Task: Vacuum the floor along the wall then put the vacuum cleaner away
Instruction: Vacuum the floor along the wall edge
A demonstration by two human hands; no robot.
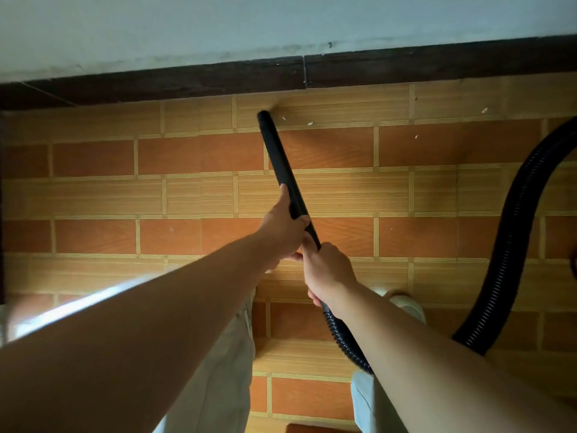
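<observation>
- Wrapped round the middle of the long black rigid vacuum tube [282, 164] with the left hand [285, 225], thumb laid up along the tube's left side, fingers curled underneath
- Clamped round the tube's lower end with the right hand [327, 270], fingers closed tight, directly behind the left hand and touching it or very nearly so
- Angled away and down toward the wall, with the tube's open mouth at the floor on a tan striped tile, just short of the dark brown skirting board [187, 81]
- Trailing out from under the right wrist, the black ribbed hose [505, 245], dipping behind the right forearm, then sweeping up in a big curve and off the right edge
- Scattered to the right of the tube's mouth, small white scraps [310, 123], one just beside the mouth, others further along near the skirting
- Underfoot, orange and tan wood-pattern floor tiles [125, 198] laid in brick rows
- Above the skirting, a pale scuffed wall [187, 26]
- Below the arms, pale trousers [215, 370] and a light-coloured shoe [406, 303] peeking out beside the right forearm
</observation>
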